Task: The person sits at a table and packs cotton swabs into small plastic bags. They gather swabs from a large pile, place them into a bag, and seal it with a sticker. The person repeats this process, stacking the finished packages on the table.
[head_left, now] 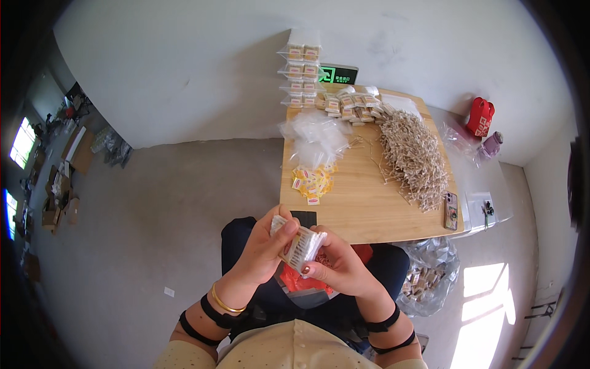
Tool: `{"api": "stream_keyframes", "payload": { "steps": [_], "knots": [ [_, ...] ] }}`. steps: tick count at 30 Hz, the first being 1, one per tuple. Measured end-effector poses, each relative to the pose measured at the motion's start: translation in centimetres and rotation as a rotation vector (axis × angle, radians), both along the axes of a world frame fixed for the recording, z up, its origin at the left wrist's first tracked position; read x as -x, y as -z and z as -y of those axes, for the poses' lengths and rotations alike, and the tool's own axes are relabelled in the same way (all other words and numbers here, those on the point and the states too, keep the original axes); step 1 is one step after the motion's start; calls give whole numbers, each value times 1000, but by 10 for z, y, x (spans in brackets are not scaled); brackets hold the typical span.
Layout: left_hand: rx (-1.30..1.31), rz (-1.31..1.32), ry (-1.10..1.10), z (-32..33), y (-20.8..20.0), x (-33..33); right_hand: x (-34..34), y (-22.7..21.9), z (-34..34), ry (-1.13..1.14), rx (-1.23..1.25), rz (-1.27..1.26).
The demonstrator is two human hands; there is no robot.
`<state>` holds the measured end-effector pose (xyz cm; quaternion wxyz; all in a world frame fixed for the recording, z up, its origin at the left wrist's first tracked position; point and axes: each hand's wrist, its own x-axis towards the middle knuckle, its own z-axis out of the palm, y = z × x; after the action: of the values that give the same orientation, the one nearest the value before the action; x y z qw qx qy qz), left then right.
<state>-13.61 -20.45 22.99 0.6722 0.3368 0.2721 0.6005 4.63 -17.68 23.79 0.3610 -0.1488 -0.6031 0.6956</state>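
Above my lap, both hands grip a small clear plastic pack of cotton swabs (301,251), tilted, with a row of swabs showing through its side. My left hand (263,249) holds the upper left end, thumb across the top. On the other side, my right hand (343,265) pinches the right end, where the plastic looks crumpled. Under the pack, a red plastic bag (295,280) lies between my legs, partly hidden by my hands. Nearest on the table are a heap of small yellow and white label cards (312,184) and a pile of clear plastic bags (314,138).
Loose swabs (413,157) form a big heap on the wooden table (362,209). Behind are filled packs (353,107) and a tall stack of packs (302,77). A phone (451,212) lies at the right edge. A clear sack of packs (428,273) stands on the floor.
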Motion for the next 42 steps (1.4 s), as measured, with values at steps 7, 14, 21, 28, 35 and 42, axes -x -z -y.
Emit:
{"api": "stream_keyframes", "payload": {
  "steps": [7,14,21,28,35,42],
  "knots": [
    [56,53,23,1,3,2,-2,-2,0,-7,-83,87],
    [49,81,54,3,9,4,-5,4,1,-71,28,65],
    [-24,-134,-62,4,5,7,-6,9,-4,-34,23,-12],
    [-146,-581,-311,4,-7,4,-10,30,-2,69,113,107],
    [-107,-439,-305,10,-21,-5,-17,23,-3,113,171,-59],
    [-406,-879,-322,21,-40,-10,-21,47,-12,92,58,-89]
  ]
}}
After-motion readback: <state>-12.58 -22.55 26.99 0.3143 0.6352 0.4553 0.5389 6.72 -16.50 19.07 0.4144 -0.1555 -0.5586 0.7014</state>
